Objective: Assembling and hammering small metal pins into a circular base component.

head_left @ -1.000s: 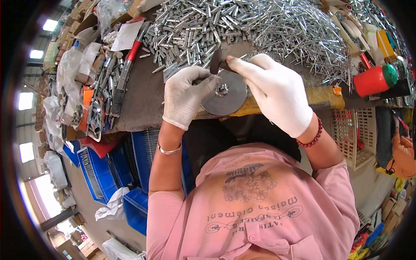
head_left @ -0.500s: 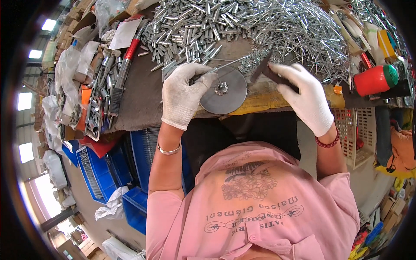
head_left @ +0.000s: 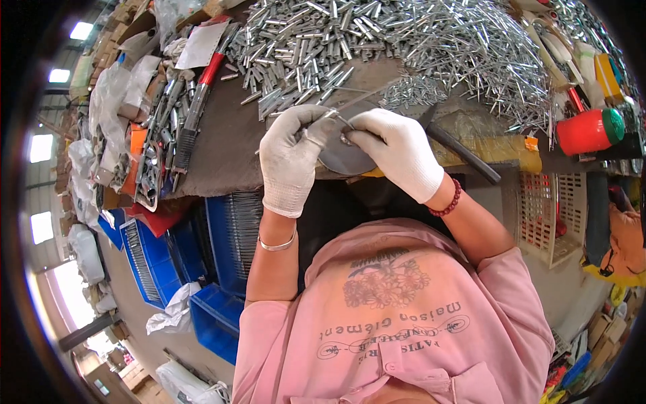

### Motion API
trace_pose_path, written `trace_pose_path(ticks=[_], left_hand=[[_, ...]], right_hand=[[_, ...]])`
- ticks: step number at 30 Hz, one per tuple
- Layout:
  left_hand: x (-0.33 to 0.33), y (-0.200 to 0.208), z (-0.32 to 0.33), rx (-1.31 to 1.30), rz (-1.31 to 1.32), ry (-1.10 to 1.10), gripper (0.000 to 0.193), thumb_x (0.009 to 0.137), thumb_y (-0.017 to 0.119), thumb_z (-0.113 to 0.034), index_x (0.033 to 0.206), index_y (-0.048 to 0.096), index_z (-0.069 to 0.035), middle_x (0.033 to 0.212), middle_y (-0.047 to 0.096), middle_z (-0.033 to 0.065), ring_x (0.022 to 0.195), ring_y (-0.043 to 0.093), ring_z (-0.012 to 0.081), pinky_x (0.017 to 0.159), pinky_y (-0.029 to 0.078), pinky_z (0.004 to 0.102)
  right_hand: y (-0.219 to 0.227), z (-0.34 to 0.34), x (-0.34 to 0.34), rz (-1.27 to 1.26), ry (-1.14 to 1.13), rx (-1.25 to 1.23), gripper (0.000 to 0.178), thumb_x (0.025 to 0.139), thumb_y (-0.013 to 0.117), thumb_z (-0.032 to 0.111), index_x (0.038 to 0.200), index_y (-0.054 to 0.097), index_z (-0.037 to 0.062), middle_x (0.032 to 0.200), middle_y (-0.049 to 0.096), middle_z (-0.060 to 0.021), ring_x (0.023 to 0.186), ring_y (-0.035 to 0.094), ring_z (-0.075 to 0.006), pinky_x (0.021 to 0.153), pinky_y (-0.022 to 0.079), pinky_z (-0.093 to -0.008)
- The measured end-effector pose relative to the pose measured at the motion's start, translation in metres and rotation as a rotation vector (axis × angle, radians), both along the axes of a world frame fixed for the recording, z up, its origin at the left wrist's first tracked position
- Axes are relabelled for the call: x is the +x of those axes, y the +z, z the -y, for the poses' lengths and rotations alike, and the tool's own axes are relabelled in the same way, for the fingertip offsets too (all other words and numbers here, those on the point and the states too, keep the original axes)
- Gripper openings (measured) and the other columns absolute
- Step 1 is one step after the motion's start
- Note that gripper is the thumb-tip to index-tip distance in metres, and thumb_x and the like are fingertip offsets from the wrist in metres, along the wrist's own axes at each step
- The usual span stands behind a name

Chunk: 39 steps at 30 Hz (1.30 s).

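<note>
Both hands wear white knitted gloves and meet over a round grey metal disc (head_left: pixel 344 161) at the bench's near edge. My left hand (head_left: pixel 291 151) is closed, thumb against index finger, on a thin metal rod (head_left: pixel 367 98) that slants away to the upper right. My right hand (head_left: pixel 397 148) is pinched close beside the left fingertips; what lies in its fingers is mostly hidden. It covers the disc's right part and most of the small shiny pieces in its middle. To its right a hammer (head_left: pixel 464 153) lies on the bench, handle toward me.
Large heaps of metal sleeves (head_left: pixel 303 60) and thin metal pins (head_left: pixel 484 54) cover the far bench, with a small pile of short pins (head_left: pixel 414 91) nearer. Tools crowd the left, including a red-handled one (head_left: pixel 211 69). A red jar (head_left: pixel 582 132) stands right; blue bins (head_left: pixel 217 313) sit below.
My right hand has let go of the hammer, which now lies on the bench. That hand has moved left to meet my left hand, which still holds the rod.
</note>
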<state>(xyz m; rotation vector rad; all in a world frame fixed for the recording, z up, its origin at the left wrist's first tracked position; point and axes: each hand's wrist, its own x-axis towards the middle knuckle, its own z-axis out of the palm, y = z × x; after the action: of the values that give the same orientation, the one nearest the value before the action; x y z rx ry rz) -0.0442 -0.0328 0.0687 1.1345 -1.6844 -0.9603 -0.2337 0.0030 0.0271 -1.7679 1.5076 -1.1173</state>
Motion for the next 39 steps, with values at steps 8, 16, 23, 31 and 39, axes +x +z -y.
trace_pose_path(ticks=[8, 16, 23, 31, 39], left_hand=[[0.014, -0.018, 0.012, 0.093, -0.029, 0.072, 0.017, 0.098, 0.079, -0.011, 0.108, 0.076, 0.002, 0.090, 0.069, 0.0000, 0.080, 0.059, 0.0069, 0.074, 0.050, 0.0231], [-0.009, -0.024, 0.013, 0.050, 0.119, 0.033, 0.014, 0.093, 0.079, -0.006, 0.105, 0.077, 0.001, 0.095, 0.074, 0.0084, 0.086, 0.068, 0.0152, 0.080, 0.053, 0.0296], [0.015, -0.020, 0.007, -0.200, 0.270, 0.056, 0.012, 0.089, 0.080, -0.005, 0.100, 0.076, -0.002, 0.096, 0.074, 0.0122, 0.087, 0.071, 0.0246, 0.081, 0.055, 0.0341], [0.096, -0.022, 0.011, -0.220, 0.433, 0.371, 0.012, 0.087, 0.084, -0.007, 0.098, 0.079, -0.002, 0.092, 0.072, 0.0104, 0.086, 0.069, 0.0233, 0.079, 0.054, 0.0327], [0.069, -0.043, -0.010, -0.054, 0.190, 0.210, 0.011, 0.086, 0.083, -0.005, 0.097, 0.080, -0.005, 0.090, 0.069, 0.0104, 0.082, 0.067, 0.0231, 0.076, 0.053, 0.0334]], right_hand=[[0.017, -0.043, -0.023, -0.090, 0.021, 0.107, 0.017, 0.090, 0.077, 0.010, 0.105, 0.078, 0.0025, 0.093, 0.072, -0.0149, 0.086, 0.072, -0.0333, 0.079, 0.056, -0.0379], [0.018, 0.006, -0.033, -0.294, -0.210, -0.386, 0.024, 0.085, 0.080, 0.003, 0.108, 0.081, 0.0086, 0.092, 0.067, -0.0087, 0.081, 0.069, -0.0263, 0.072, 0.055, -0.0344], [0.007, 0.038, -0.031, -0.564, -0.046, -0.425, 0.008, 0.088, 0.076, 0.013, 0.096, 0.075, 0.0113, 0.092, 0.061, -0.0064, 0.084, 0.069, -0.0283, 0.072, 0.057, -0.0392], [-0.003, 0.076, -0.050, -0.844, -0.155, -0.130, 0.009, 0.095, 0.071, 0.015, 0.101, 0.076, 0.0098, 0.101, 0.066, -0.0077, 0.091, 0.071, -0.0326, 0.078, 0.058, -0.0431], [0.021, 0.024, -0.007, -0.108, 0.162, 0.003, 0.032, 0.098, 0.063, 0.000, 0.128, 0.074, 0.0018, 0.098, 0.066, -0.0103, 0.085, 0.064, -0.0183, 0.080, 0.051, -0.0285]])
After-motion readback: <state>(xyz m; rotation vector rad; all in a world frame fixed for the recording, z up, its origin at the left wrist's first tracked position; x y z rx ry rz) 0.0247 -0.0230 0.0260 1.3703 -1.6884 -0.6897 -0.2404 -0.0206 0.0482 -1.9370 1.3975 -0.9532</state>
